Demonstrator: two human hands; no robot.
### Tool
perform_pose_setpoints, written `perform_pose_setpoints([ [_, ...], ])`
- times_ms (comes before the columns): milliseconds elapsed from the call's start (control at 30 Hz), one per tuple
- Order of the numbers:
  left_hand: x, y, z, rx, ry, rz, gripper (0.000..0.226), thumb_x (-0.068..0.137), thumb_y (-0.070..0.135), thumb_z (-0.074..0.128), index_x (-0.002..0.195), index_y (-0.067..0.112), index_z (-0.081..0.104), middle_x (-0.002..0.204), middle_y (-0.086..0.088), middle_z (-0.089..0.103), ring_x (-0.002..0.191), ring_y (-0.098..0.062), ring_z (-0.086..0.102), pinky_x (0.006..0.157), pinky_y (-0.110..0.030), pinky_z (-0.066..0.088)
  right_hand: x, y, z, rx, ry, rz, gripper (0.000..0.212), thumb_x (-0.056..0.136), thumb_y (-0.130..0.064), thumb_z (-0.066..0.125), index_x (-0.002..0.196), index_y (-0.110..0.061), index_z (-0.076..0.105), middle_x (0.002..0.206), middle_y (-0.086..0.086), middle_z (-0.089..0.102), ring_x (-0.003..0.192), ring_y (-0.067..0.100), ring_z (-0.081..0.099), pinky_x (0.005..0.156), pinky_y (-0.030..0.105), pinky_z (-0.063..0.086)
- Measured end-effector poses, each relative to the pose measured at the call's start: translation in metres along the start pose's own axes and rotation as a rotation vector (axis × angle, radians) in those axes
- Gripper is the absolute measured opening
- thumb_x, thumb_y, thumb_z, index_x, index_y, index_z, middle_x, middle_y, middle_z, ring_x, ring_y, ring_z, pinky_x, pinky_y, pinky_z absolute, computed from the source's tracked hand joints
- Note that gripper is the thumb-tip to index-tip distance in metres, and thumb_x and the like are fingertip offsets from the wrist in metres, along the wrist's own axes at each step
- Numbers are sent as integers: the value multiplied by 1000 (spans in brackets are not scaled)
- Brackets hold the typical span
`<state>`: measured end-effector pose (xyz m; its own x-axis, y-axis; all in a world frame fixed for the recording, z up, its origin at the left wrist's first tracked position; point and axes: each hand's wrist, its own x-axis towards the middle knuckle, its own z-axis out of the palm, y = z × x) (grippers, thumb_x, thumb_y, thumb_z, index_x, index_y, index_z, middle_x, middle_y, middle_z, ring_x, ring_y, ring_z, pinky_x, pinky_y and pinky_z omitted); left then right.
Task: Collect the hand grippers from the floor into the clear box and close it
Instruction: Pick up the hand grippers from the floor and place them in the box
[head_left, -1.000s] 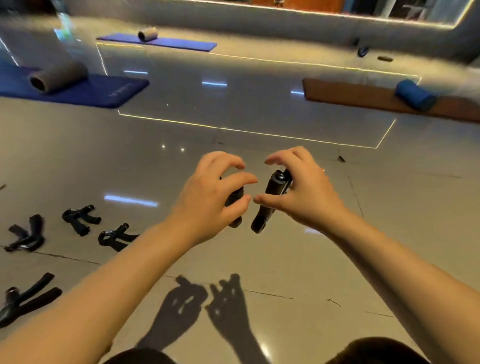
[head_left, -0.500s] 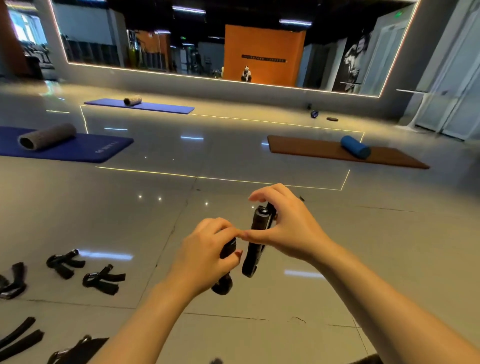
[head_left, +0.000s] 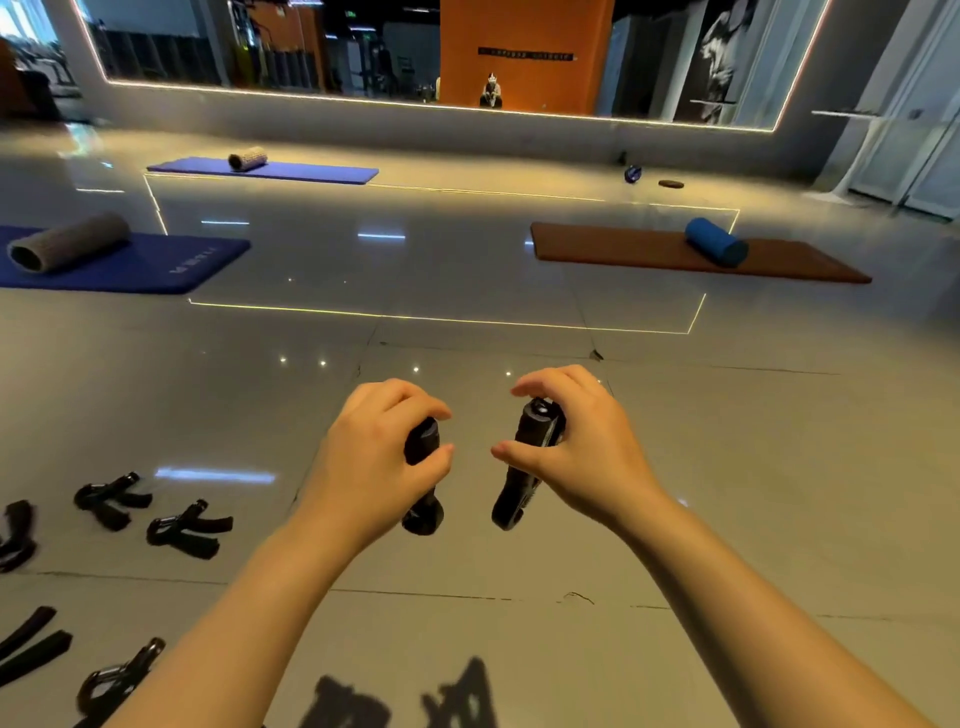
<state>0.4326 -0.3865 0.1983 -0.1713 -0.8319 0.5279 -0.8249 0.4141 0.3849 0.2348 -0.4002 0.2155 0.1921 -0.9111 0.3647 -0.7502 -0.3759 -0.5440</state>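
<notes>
Both hands are raised over the tiled floor, each around a black handle. My left hand (head_left: 379, 457) grips one black hand gripper handle (head_left: 422, 478), its lower end sticking out below the palm. My right hand (head_left: 582, 452) holds a second black handle (head_left: 524, 462), thumb and fingers curled round its top. A gap separates the two handles; whether they belong to one gripper I cannot tell. Several more black hand grippers lie on the floor at the left: one (head_left: 111, 500), another (head_left: 188, 529), and one near the lower edge (head_left: 117, 678). No clear box is in view.
A blue mat (head_left: 156, 262) with a grey foam roller (head_left: 67, 243) lies at far left. A brown mat (head_left: 675, 252) carries a blue roller (head_left: 716, 242) at right. Another blue mat (head_left: 270, 170) lies before the mirrored wall.
The view has tilted up toward the mirror wall. My hands have drawn apart, opening a gap between the two black handles that were close together before.
</notes>
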Motion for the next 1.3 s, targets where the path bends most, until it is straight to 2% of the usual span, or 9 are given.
perform_pose_setpoints([
  [67, 1, 11, 3, -23, -1, -3, 24, 77, 33, 69, 97, 21, 66, 95, 9, 58, 93, -11, 48, 75, -9, 30, -6, 10, -9, 13, -9, 6, 38, 74, -41, 75, 105, -31, 57, 105, -12, 50, 103, 9, 47, 83, 20, 40],
  [167, -6, 26, 2, -37, -10, 12, 36, 73, 50, 57, 98, 25, 65, 96, 12, 56, 92, -10, 48, 77, -10, 32, -24, 26, -20, 5, -48, 17, 34, 76, -40, 73, 105, -31, 58, 104, -11, 51, 103, 11, 48, 83, 22, 41],
  [500, -94, 106, -16, -105, 100, -104, 42, 68, 56, 54, 97, 27, 65, 96, 15, 57, 92, -9, 53, 77, -11, 35, -109, 22, -65, 1, -96, -31, 48, 73, -42, 76, 115, -30, 56, 108, -12, 48, 107, 12, 47, 86, 23, 41],
  [667, -155, 160, -6, -162, 185, -237, 28, 73, 36, 76, 96, 31, 61, 95, 18, 56, 94, -11, 54, 79, -16, 40, -169, 8, -89, 100, -31, -55, 46, 72, -43, 75, 112, -30, 57, 108, -12, 52, 105, 11, 50, 88, 29, 46],
  [733, -173, 184, -2, -166, 190, -270, 28, 73, 31, 78, 95, 30, 61, 95, 16, 57, 95, -12, 55, 81, -22, 44, -192, 10, -102, 145, -10, -24, 45, 72, -40, 76, 112, -29, 57, 106, -12, 50, 103, 10, 49, 85, 26, 44],
  [900, -200, 245, -18, -128, 242, -255, 25, 73, 26, 77, 93, 31, 62, 94, 19, 56, 94, -13, 54, 79, -23, 43, -228, 23, -132, 199, 20, 35, 42, 72, -39, 77, 109, -30, 59, 103, -10, 49, 97, 12, 51, 76, 23, 48],
  [1000, -207, 278, -37, -74, 264, -234, 23, 72, 26, 77, 92, 27, 65, 92, 17, 57, 91, -11, 53, 76, -18, 40, -244, 25, -145, 246, 56, 38, 40, 73, -40, 77, 108, -29, 61, 103, -9, 50, 95, 11, 51, 70, 16, 43],
  [1100, -216, 303, -46, -34, 249, -229, 24, 72, 30, 75, 94, 27, 64, 91, 18, 55, 90, -10, 52, 76, -21, 40, -260, 23, -155, 310, 84, 26, 39, 74, -39, 76, 109, -28, 61, 104, -7, 53, 95, 11, 52, 66, 9, 37],
  [1300, -252, 322, -34, -103, 256, -423, 22, 73, 27, 77, 89, 31, 63, 94, 17, 56, 87, 0, 52, 73, -11, 37, -281, 22, -155, 351, 70, -11, 39, 74, -37, 76, 109, -29, 60, 105, -7, 52, 94, 10, 51, 65, 8, 37],
])
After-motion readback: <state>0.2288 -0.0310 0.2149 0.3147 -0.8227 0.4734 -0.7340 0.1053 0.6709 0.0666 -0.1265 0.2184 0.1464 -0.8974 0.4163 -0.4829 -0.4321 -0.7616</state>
